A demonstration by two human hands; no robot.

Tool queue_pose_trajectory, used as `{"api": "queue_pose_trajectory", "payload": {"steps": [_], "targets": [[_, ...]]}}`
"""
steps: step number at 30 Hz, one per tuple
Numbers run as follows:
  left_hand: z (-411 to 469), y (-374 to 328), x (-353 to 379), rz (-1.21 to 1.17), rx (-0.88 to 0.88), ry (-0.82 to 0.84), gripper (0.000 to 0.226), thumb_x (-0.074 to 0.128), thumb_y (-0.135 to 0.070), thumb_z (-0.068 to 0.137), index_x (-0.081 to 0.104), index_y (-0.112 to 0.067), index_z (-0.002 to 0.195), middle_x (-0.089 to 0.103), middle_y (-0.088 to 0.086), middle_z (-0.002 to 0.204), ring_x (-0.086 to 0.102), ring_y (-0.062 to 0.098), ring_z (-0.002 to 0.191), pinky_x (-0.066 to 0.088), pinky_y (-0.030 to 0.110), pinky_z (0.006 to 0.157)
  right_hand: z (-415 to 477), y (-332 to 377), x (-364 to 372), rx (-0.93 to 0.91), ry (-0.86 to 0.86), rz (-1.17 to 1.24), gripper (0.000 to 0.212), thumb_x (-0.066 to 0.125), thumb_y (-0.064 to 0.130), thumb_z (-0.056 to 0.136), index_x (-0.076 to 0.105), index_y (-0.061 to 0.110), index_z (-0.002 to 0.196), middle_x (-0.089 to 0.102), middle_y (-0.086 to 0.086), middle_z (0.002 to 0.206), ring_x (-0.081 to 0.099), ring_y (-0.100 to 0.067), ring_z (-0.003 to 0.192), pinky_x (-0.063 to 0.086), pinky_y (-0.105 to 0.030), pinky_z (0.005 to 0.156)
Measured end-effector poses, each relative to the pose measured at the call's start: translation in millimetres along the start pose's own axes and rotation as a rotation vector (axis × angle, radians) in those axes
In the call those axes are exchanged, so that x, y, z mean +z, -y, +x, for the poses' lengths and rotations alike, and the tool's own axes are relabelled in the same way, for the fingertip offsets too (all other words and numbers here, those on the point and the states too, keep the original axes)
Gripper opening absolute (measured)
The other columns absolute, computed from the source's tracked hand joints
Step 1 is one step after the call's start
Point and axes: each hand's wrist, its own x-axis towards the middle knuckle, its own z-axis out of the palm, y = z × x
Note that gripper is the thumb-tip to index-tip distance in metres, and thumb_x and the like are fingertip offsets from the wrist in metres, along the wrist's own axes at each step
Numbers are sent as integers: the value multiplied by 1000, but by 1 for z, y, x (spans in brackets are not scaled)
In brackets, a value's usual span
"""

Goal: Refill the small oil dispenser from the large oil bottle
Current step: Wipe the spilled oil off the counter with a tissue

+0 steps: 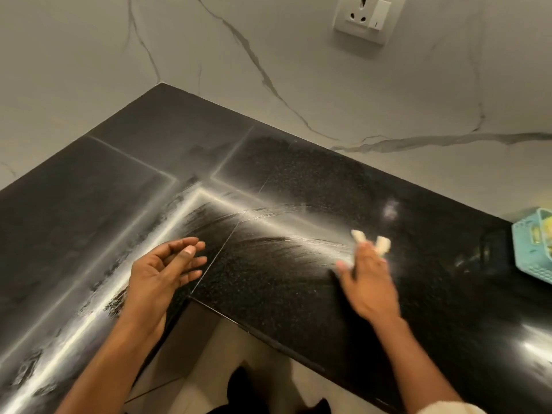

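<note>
Head view looks down on the corner of a glossy black speckled stone table (298,174) set against a grey-veined white marble wall (268,40). My right hand (369,282) is blurred, back upward, low over the table with its fingers pointing away from me toward the wall; they are curled on a whitish crumpled wipe (383,246), whose two ends stick out past my fingertips in that same direction. Pale curved smear streaks (268,210) run across the stone to the left of it. My left hand (161,270) hangs above the table's inner corner, palm turned inward, fingers loose and slightly bent, holding nothing. A teal plastic lattice basket (531,249) sits at the right edge, and a white wall socket (363,17) is above. Where the small oil dispenser and the large oil bottle stand, I cannot tell.
</note>
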Motion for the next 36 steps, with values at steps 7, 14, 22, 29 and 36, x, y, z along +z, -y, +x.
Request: {"api": "queue_pose_trajectory", "payload": {"steps": [7,14,22,29,36], "targets": [[2,-2,27,-5,-17,77,21,63,-9,105,73,-7,123,82,7,116,75,39,114,58,55,103,-36,-48,-9,357,-47,34,125,-7,90,88,23,-5,163,32,-30,167,29,-41,157,24,-58,128],[-5,-1,47,19,-19,139,20,63,-9,104,74,-9,121,82,8,117,76,38,112,59,49,97,-120,204,68,-412,316,170,105,23,86,96,-5,16,169,-14,-3,178,-20,-17,162,-5,-46,133],[-3,-5,50,16,-6,137,21,63,-12,105,73,-9,123,81,8,119,75,36,112,57,54,102,-109,69,42,-127,40,34,87,20,81,100,12,30,170,13,6,177,17,-26,163,13,-46,133],[-4,-3,57,4,2,172,22,64,-12,105,73,-8,124,81,8,118,75,39,113,56,57,105,-75,-131,-25,595,-53,86,132,-14,96,76,17,6,168,16,-15,176,12,-28,164,10,-53,132],[-9,1,47,-11,-20,157,21,64,-12,104,74,-10,123,81,8,119,75,39,114,57,55,103,-8,64,18,214,-65,147,102,25,82,96,33,4,162,42,-19,164,42,-39,150,37,-54,122]]}}
